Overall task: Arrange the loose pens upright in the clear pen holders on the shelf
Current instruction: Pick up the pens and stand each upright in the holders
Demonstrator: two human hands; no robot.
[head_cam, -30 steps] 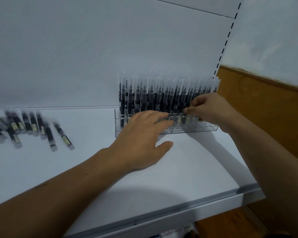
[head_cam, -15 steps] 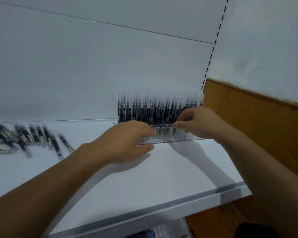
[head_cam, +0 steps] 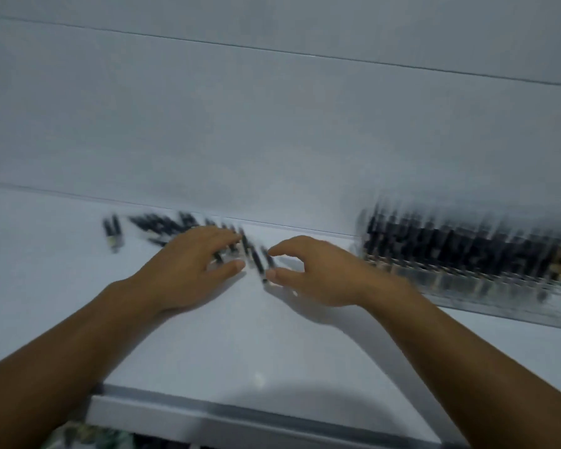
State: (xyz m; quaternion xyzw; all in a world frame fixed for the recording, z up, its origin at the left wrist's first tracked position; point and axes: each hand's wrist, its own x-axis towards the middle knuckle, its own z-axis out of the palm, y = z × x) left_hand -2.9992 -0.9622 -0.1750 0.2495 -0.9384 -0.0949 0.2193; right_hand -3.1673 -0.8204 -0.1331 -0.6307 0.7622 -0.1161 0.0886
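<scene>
A pale wall (head_cam: 272,118) rises behind everything, and below it the white shelf (head_cam: 240,345) spreads out under both forearms, its grey front lip nearest the person. To the right of the right hand (head_cam: 318,277), just beside its wrist, stands the clear pen holder (head_cam: 467,283), packed with upright dark pens (head_cam: 450,244) whose caps smear into a grey haze from motion blur. The loose pens (head_cam: 162,226) lie flat on the shelf beyond and to the left of the left hand (head_cam: 188,270), dark barrels with clear ends, fanned along the back edge; 2 more lie apart at the far left. The left hand is palm down, fingers spread, its fingertips covering several pens. The right hand is curled with thumb and forefinger apart, either side of 1 pen (head_cam: 266,260) lying between the 2 hands; whether it touches that pen cannot be told. Any label on the pens is too blurred to read.
</scene>
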